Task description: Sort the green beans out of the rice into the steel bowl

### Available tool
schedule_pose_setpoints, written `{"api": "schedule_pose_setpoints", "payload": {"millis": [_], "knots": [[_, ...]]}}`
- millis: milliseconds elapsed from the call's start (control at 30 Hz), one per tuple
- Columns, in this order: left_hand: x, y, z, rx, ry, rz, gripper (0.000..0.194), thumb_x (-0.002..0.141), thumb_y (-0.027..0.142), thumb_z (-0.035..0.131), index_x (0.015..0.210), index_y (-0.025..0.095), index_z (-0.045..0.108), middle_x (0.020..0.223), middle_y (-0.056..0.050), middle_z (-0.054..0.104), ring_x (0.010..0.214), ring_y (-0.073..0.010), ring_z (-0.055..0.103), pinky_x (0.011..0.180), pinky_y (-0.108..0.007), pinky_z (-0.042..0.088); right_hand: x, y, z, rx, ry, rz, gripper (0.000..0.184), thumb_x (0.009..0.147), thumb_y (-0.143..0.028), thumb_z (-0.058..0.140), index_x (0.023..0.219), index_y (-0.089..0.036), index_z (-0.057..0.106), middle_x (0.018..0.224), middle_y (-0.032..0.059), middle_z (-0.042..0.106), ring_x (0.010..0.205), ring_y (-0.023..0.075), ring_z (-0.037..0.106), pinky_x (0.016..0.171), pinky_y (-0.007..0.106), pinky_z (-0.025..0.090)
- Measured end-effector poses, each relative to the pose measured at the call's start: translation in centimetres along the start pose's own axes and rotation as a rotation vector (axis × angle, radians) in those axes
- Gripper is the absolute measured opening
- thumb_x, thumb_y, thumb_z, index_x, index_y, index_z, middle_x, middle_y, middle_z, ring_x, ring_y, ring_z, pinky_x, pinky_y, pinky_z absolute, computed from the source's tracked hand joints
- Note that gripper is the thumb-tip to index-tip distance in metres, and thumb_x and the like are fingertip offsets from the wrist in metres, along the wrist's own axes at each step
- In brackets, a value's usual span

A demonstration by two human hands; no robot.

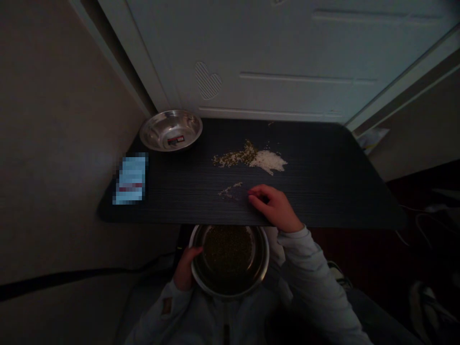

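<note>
My left hand (186,268) grips the left rim of a steel bowl (266,256), thumb over the edge. Inside the bowl lies a layer of dark green grains, probably mung beans (228,249). The bowl sits at my lap, just below the table's front edge. My right hand (271,203) is over the front of the dark table (323,177), its fingers curled towards the thumb. What they hold, if anything, is hidden. Left of the fingertips lie a few scattered pale grains (230,190). Farther back, a white rice heap (269,161) adjoins a mixed green and white pile (240,154).
A second steel bowl (171,130) with a dark label inside stands at the back left of the table. In front of it lies a phone with a blurred screen (131,178). A white panelled door (269,48) rises right behind the table; a wall (64,120) is at left.
</note>
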State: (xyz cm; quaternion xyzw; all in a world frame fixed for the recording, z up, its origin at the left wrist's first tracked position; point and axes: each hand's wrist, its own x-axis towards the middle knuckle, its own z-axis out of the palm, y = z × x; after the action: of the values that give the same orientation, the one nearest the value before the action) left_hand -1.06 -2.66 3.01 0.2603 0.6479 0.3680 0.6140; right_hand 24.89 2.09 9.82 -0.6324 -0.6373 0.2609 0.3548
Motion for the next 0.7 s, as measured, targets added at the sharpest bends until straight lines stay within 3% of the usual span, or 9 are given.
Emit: {"api": "schedule_pose_setpoints", "payload": {"millis": [233,467,700], "knots": [[0.1,-0.2,-0.5,0.073,-0.024,0.039,0.009,0.041,0.026,0.069,0.048,0.022,0.066,0.063,-0.003,0.068,0.077,-0.0276,0.061,0.080,-0.039,0.044,0.3,-0.9,0.5,-0.091,-0.009,-0.030,0.011,0.078,-0.026,0.056,0.085,-0.020,0.062,0.071,-0.0005,0.066,0.065,0.0133,0.056,0.067,0.027,0.038],[0.2,0.1,-0.1,0.085,0.073,0.014,0.011,0.041,0.033,0.066,0.043,0.023,0.062,0.057,-0.002,0.064,0.075,-0.0273,0.059,0.078,-0.040,0.043,0.5,-1.5,1.5,-0.109,-0.015,-0.050,0.009,0.079,-0.024,0.056,0.084,-0.020,0.061,0.069,-0.0017,0.065,0.063,0.0121,0.056,0.067,0.027,0.035],[0.7,-0.8,-1.1,0.090,-0.018,0.073,0.011,0.041,0.031,0.070,0.048,0.022,0.066,0.061,-0.003,0.067,0.077,-0.0274,0.060,0.079,-0.040,0.043,0.4,-1.6,1.3,-0.106,-0.083,-0.094,0.013,0.080,-0.026,0.056,0.089,-0.020,0.063,0.067,-0.0027,0.064,0.061,0.0110,0.054,0.068,0.027,0.032]]}}
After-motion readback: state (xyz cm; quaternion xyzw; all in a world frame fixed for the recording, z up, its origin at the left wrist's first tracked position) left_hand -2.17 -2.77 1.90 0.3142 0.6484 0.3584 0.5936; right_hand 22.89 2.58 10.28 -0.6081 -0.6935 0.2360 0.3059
